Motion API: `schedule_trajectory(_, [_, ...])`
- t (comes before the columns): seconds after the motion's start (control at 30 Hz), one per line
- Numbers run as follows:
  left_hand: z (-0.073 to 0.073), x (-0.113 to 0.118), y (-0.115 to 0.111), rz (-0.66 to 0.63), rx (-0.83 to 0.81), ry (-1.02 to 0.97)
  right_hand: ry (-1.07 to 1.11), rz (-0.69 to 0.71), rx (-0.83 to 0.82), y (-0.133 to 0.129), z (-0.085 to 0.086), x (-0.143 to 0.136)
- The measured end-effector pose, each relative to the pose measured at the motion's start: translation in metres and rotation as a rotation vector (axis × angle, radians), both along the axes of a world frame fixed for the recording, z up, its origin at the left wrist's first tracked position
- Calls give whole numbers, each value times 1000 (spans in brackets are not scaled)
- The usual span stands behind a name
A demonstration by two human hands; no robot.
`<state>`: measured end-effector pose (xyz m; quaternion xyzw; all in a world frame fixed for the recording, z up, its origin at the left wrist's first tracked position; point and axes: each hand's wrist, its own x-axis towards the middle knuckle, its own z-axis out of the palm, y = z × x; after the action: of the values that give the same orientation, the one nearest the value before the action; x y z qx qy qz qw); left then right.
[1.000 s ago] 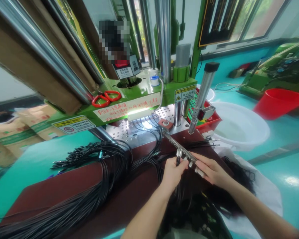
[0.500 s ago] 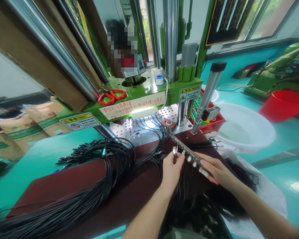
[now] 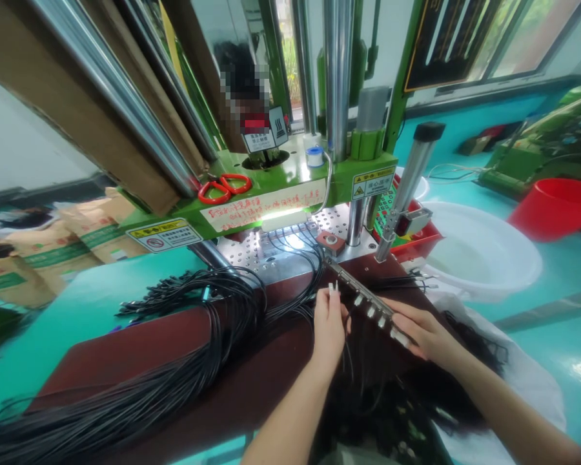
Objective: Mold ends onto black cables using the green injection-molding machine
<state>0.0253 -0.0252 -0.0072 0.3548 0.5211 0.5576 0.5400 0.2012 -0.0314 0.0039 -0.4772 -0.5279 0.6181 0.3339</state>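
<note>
— Since the earlier frame, the left hand point(image 3: 330, 321) has lifted off the metal fixture bar point(image 3: 368, 303) and now pinches two small silver plugs point(image 3: 332, 288) upright at its fingertips, with thin black leads trailing below.

— And the right hand point(image 3: 423, 330)?

— It lies along the near end of the bar, fingers pressed on it and partly curled, steadying it. The bar's long axis runs diagonally from the red block point(image 3: 330, 241) on the perforated plate toward that hand.

— So the plugs lie which way from the bar?

— Just left of it, close to the row of seated connectors; the left hand is nearer. The bar looks like hard, glossy steel, and the cable bundle point(image 3: 184, 361) draped over the dark red tabletop point(image 3: 126, 361) is thin, matte and limp.
</note>
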Motion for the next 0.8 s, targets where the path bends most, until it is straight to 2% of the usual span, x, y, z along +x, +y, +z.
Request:
schedule_trajectory(0.23, [4,0,1,-74,-90,-151,-10,-36,-15,-2,6,-4])
schedule_trajectory(0.4, [4,-2,2,-78,-130,-119,1,7,12,0,8,-3])
schedule_trajectory(0.57, [1,-5,3,-77,-95,-86,-6,15,-1,0,9,-2])
schedule_trajectory(0.8, [-7,-9,5,-90,-73,25,-31,81,14,2,1,-1])
